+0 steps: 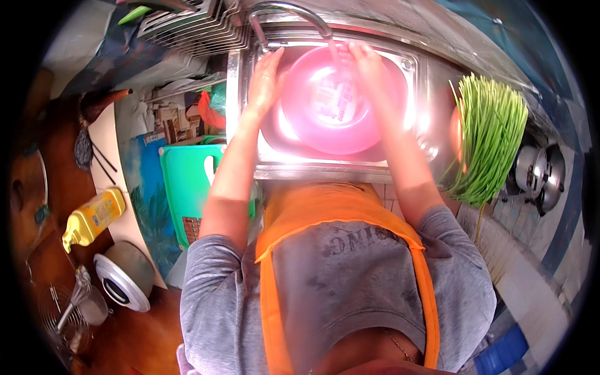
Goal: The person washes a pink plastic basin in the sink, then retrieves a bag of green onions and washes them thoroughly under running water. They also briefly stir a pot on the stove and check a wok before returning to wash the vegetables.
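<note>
A pink plastic basin (318,136) sits in the stainless steel sink (408,110), washed out by glare. Water runs from the curved metal faucet (300,8) toward its far side. My left hand (267,79) is left of the basin, fingers extended toward the faucet's base and thumb apart. Whether its fingertips touch the tap is unclear. Over the basin's far right side, beside the stream, my right hand (363,58) has bent fingers. Blur and glare hide whether it grips the rim.
Right of the sink lies a large bundle of long green stalks (492,136), with metal pots (534,168) beyond. A wire dish rack (201,28) stands back left. On the left are a green plastic board (187,178), a yellow bottle (96,218) and a lidded pot (126,272).
</note>
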{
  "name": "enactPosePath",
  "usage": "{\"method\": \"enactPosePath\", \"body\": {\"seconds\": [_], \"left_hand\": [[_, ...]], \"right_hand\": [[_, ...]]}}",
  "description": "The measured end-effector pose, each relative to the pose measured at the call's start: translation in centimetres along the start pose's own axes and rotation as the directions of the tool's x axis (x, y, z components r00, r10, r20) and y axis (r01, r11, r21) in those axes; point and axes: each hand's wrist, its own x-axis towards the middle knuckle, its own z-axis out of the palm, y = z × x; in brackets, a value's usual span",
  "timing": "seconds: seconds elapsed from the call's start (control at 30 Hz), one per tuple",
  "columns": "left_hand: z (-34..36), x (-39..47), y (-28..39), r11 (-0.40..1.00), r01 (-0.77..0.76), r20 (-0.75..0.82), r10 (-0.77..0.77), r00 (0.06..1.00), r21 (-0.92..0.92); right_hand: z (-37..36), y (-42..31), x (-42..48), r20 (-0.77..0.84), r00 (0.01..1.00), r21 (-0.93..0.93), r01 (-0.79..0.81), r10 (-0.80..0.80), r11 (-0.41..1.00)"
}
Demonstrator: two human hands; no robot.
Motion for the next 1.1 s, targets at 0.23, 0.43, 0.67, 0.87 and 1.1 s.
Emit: {"method": "enactPosePath", "body": {"seconds": [0.23,0.43,0.67,0.87,1.1], "left_hand": [[3.3,-5.7,2.3,0.873,0.37,0.06,-0.371,0.927,-0.318],[12.6,-0.7,2.5,0.884,0.088,-0.121,-0.16,0.98,-0.459],[10.8,4.0,4.2,0.607,0.482,0.243,-0.436,0.867,-0.631],[7.1,-6.5,2.0,0.657,0.753,0.104,-0.751,0.652,0.022],[6.8,-9.9,-1.5,0.646,0.749,0.443,-0.634,0.634,-0.147]], "right_hand": [[6.0,-7.6,-2.6,0.107,0.976,-0.13,0.204,-0.191,0.97],[8.9,-6.5,-8.9,0.39,0.905,-0.061,0.209,-0.169,0.976],[2.5,-1.6,-5.4,0.066,0.987,-0.196,0.155,-0.145,0.968],[-7.1,17.0,-3.4,-0.111,0.993,-0.623,-0.052,-0.023,0.78],[5.7,20.5,-2.7,-0.124,0.944,-0.844,0.062,-0.306,0.533]]}}
